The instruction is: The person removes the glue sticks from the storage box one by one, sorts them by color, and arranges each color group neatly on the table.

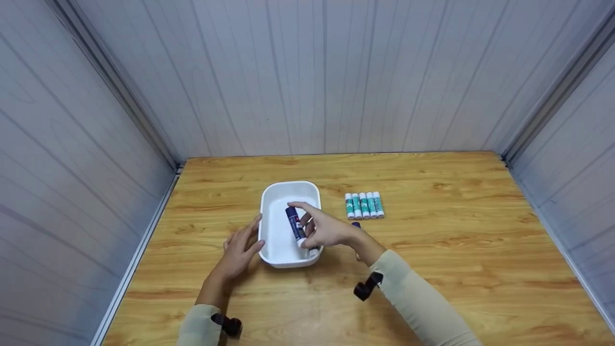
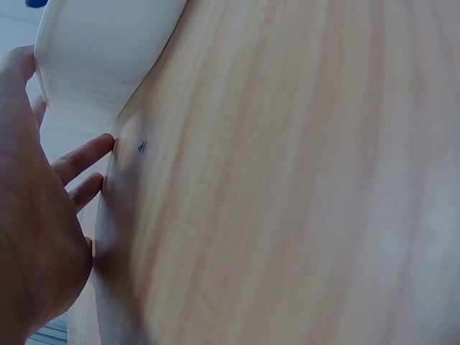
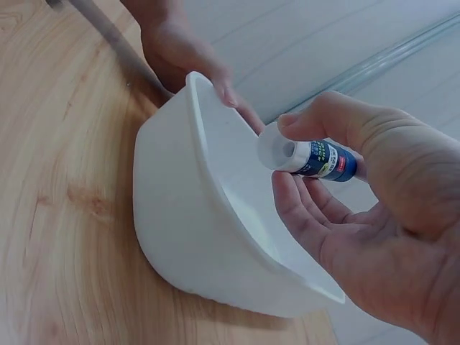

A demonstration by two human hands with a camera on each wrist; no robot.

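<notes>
1. The right hand (image 1: pixel 326 229) pinches a dark blue glue stick with a white cap (image 1: pixel 295 225) between thumb and fingertips, the other fingers loosely spread; it holds the stick tilted above the white rounded-rectangle plastic tub (image 1: pixel 269 202), white end toward the near wall
2. The left hand (image 1: pixel 242 247) lies at the tub's 9 o'clock, fingers straight and relaxed, fingertips against the outer wall; it grips nothing
3. The tub sits left of centre on the light wooden tabletop (image 1: pixel 456 240)
4. Risk: the pinch is light and sits along the stick's length, so the stick could swivel or slip out early and strike the rim, bouncing onto the wood
5. Risk: the tub looks light, and only straight fingers brace it on one side; a knock from the right hand would likely shove it toward 3 o'clock or tip it
6. Risk: the right sleeve (image 1: pixel 413 298) passes near a small dark item at the tub's 3 o'clock (image 1: pixel 356 224); a sweep of the forearm could roll it away
7. Count: one tub; one blue stick in hand; five green-and-white glue sticks (image 1: pixel 364 205) side by side at the tub's 2 o'clock, touching one another
8. The dark item behind the wrist may be another blue stick, but too little shows to say
9. Two hands, each with a black wrist mount (image 1: pixel 367 286)
</notes>
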